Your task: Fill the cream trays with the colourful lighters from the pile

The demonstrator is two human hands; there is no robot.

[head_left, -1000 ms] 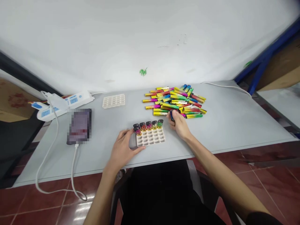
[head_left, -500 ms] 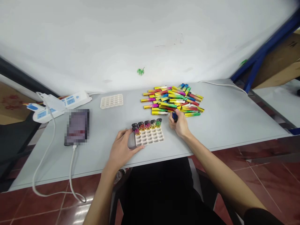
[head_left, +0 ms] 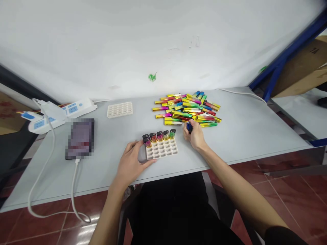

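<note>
A white tray of oval slots lies near the table's front edge. Several shiny lighters with black tops stand upright along its back row, plus one at the left of the second row. My left hand holds the tray's left side, its thumb along the front corner and its fingertips by the left lighters. Right of the tray, my right hand is closed around a blue lighter, mostly hidden by the fingers. Just beyond that hand is a heap of metallic rainbow-coloured lighters, lying flat.
A second white slotted tray lies at the back left. A blurred phone-like device with a white cable rests on the left, near a power strip. Cardboard boxes and a blue frame stand at right.
The camera view shifts slightly, moving the scene a little left. Both hands keep nearly the same positions and grips.
</note>
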